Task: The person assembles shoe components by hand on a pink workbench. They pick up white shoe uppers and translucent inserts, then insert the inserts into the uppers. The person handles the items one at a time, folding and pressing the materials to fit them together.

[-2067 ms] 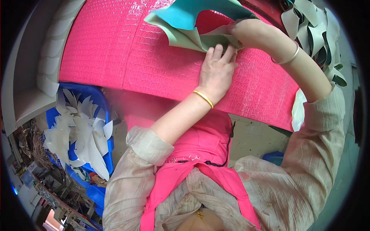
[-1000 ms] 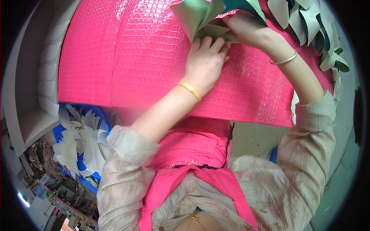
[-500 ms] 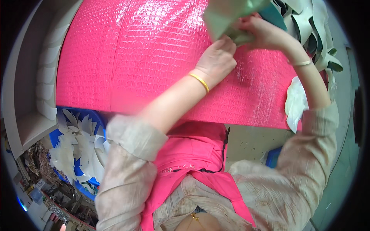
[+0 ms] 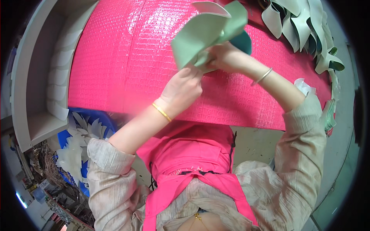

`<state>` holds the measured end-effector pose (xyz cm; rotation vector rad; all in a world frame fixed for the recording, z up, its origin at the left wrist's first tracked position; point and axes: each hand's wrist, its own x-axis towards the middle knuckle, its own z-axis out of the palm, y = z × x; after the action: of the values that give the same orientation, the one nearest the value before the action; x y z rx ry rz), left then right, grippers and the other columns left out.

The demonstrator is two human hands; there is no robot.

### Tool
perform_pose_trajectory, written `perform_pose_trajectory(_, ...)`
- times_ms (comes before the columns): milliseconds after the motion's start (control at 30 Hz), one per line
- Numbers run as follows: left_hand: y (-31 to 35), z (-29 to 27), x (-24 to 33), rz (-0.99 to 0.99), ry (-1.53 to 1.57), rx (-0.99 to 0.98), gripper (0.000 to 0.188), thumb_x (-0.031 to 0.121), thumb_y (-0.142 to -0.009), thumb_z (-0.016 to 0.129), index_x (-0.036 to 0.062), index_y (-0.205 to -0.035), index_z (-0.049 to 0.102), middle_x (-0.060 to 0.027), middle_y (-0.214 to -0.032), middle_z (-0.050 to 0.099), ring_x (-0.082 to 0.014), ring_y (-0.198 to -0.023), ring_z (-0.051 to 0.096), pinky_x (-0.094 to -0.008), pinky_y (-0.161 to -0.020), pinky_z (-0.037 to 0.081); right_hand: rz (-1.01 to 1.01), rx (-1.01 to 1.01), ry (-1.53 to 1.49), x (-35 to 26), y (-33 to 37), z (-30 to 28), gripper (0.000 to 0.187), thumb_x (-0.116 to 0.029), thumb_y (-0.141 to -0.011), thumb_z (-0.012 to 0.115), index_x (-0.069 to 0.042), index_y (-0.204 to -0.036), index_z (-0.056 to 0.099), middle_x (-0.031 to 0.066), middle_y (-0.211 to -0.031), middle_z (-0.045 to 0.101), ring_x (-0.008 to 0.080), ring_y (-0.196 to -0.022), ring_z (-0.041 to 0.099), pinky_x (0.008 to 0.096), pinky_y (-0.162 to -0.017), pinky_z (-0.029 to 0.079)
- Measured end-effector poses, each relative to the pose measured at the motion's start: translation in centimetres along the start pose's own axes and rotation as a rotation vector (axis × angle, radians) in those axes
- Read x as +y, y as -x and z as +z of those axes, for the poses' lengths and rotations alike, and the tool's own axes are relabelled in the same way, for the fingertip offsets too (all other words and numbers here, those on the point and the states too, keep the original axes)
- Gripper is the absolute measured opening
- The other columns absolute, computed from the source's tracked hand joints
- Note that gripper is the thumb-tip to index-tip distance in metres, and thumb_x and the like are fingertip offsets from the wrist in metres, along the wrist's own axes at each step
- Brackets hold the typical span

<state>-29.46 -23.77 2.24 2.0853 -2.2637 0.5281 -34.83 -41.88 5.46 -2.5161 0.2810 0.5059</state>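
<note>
Above the bright pink quilted cover (image 4: pixel 104 69) I hold a bundle of curved, pale green petal-shaped sheets (image 4: pixel 200 34). My left hand (image 4: pixel 183 88), below a gold bracelet, pinches the bundle's lower tip. Around the right side of the same tip, the fingers of my right hand (image 4: pixel 223 57) are closed. A darker teal sheet (image 4: pixel 242 41) shows behind my right hand. My fingertips and the exact point where the sheets meet are partly hidden.
Several whitish-green curved sheets (image 4: pixel 300 23) are heaped at the far right. A blue bin (image 4: pixel 104 115) full of white cut pieces (image 4: pixel 71 154) stands at lower left. A grey box-like shelf (image 4: pixel 42 65) borders the left side. A white scrap (image 4: pixel 304 86) lies by my right sleeve.
Both hands have moved left and nearer to me with the green sheets, which now show more fully. The view has shifted slightly.
</note>
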Motion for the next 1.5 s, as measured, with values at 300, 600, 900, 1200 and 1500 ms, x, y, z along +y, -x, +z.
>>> perform_pose_trajectory(300, 0.9, 0.6, 1.3, -0.193, 0.09, 0.087, 0.022, 0.01, -0.066, 0.052, 0.0008, -0.086, 0.058, -0.006, -0.083, 0.049, -0.0174, -0.088, 0.049, -0.0284, -0.086, 0.037, -0.034, 0.132, 0.121, 1.6, -0.4, 1.4, 0.028, -0.011, -0.072, 0.061, -0.001, -0.099, 0.06, 0.0177, -0.093, 0.061, 0.0254, -0.087, 0.059, 0.0324, -0.078, 0.046)
perform_pose_trajectory(600, 1.4, 1.6, 1.5, -0.273, 0.169, 0.14, 0.025, 0.012, -0.073, 0.054, 0.0027, -0.096, 0.057, -0.0028, -0.086, 0.05, -0.0153, -0.087, 0.049, -0.0278, -0.081, 0.038, -0.118, 0.143, -0.073, 1.5, -0.4, 1.3, 0.03, -0.013, -0.072, 0.059, -0.001, -0.099, 0.06, 0.0185, -0.095, 0.061, 0.0282, -0.09, 0.058, 0.0344, -0.077, 0.046)
perform_pose_trajectory(900, 0.4, 2.0, 2.3, -0.277, 0.235, 0.165, 0.03, 0.015, -0.072, 0.058, 0.0043, -0.1, 0.056, -0.0047, -0.091, 0.05, -0.0193, -0.091, 0.047, -0.032, -0.085, 0.037, -0.272, 0.148, 0.37, 1.6, 0.0, 0.5, 0.023, -0.015, -0.073, 0.058, -0.002, -0.092, 0.06, 0.0175, -0.09, 0.061, 0.0289, -0.082, 0.06, 0.0355, -0.073, 0.047)
perform_pose_trajectory(1200, -0.8, 2.7, 3.4, -0.306, 0.339, 0.256, 0.033, 0.013, -0.072, 0.058, 0.0025, -0.102, 0.056, -0.0073, -0.093, 0.049, -0.0218, -0.088, 0.048, -0.0323, -0.079, 0.042, -0.234, -0.186, 0.366, 3.2, -0.9, -1.9, 0.03, -0.022, -0.077, 0.06, -0.002, -0.1, 0.059, 0.0158, -0.088, 0.063, 0.0267, -0.086, 0.06, 0.034, -0.077, 0.045)
perform_pose_trajectory(1500, -1.3, 0.9, 1.2, -0.124, 0.295, 0.105, 0.026, 0.007, -0.07, 0.053, -0.0002, -0.094, 0.058, -0.0053, -0.092, 0.05, -0.0183, -0.086, 0.049, -0.0289, -0.078, 0.042, -0.209, -0.158, 0.185, 4.5, 1.1, -3.4, 0.035, -0.021, -0.075, 0.062, -0.002, -0.103, 0.056, 0.0162, -0.09, 0.061, 0.0257, -0.086, 0.059, 0.0341, -0.074, 0.045)
